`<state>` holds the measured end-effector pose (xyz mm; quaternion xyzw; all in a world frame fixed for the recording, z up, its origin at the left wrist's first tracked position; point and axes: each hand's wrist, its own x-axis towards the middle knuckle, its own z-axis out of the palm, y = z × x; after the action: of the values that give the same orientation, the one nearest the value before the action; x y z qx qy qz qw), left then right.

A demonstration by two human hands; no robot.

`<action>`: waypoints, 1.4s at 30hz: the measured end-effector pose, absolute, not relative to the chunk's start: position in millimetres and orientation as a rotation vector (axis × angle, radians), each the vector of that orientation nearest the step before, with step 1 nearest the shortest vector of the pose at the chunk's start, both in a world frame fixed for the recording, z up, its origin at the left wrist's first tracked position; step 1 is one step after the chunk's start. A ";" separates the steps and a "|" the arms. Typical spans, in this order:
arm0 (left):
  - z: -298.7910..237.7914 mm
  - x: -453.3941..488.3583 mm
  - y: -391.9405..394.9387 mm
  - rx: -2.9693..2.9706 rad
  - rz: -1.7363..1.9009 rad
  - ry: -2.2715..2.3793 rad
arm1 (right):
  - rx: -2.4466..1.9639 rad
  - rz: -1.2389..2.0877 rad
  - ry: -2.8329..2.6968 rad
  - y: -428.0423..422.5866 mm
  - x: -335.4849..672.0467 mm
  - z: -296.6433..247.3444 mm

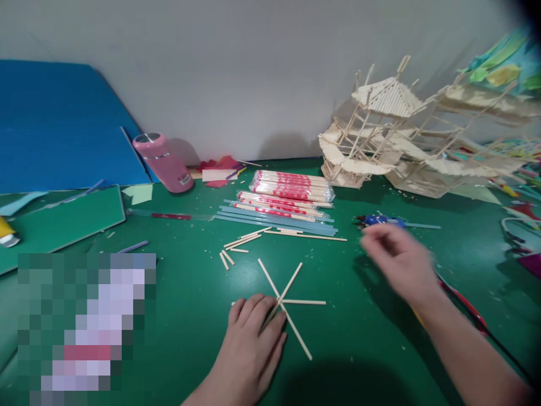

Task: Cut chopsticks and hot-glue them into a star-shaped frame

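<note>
My left hand (pixel 253 332) lies flat on the green table (pixel 190 316), fingers pressing on the crossing point of three thin wooden sticks (pixel 284 299) that fan out like a star. My right hand (pixel 397 259) hovers above the table to the right, blurred by motion, its fingers loosely curled with nothing visible in them. It is closest to a blue tool (pixel 378 221) lying just beyond it.
Packs of wrapped chopsticks (pixel 291 187) and loose sticks (pixel 245 241) lie ahead. A stick-built pagoda model (pixel 380 135) stands at the back right. A pink bottle (pixel 163 162), blue board (pixel 59 124), green mat (pixel 59 223), paper scraps and red-handled scissors (pixel 465 307) surround the work area.
</note>
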<state>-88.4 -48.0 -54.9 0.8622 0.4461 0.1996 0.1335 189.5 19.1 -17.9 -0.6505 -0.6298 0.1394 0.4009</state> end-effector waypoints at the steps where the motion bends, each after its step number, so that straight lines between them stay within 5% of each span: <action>1: -55.0 -88.5 -48.0 2.490 0.581 1.303 | -1.552 0.523 -1.861 16.7 175.5 -19.3; 5: -55.2 -90.2 -48.1 2.483 0.589 1.305 | -1.305 0.745 -2.427 12.0 131.3 -23.6; 10: -56.9 -92.2 -48.5 2.471 0.639 1.316 | -1.342 0.465 -2.591 16.3 118.7 -35.7; 21: -47.7 -108.5 -32.0 2.432 0.930 1.532 | -2.058 -0.267 -1.507 22.4 225.3 -18.9; 35: -34.9 -135.2 -42.0 2.249 0.897 1.720 | -1.551 0.624 -1.973 -31.8 141.0 -39.1; 42: -39.0 -135.9 -37.8 2.322 0.673 1.678 | -1.495 0.703 -2.122 -35.4 133.9 -47.1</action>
<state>-135.9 -37.8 -39.0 0.7852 0.5673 0.2275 0.0994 133.9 -35.4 -47.1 -0.5419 -0.7689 0.2548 0.2243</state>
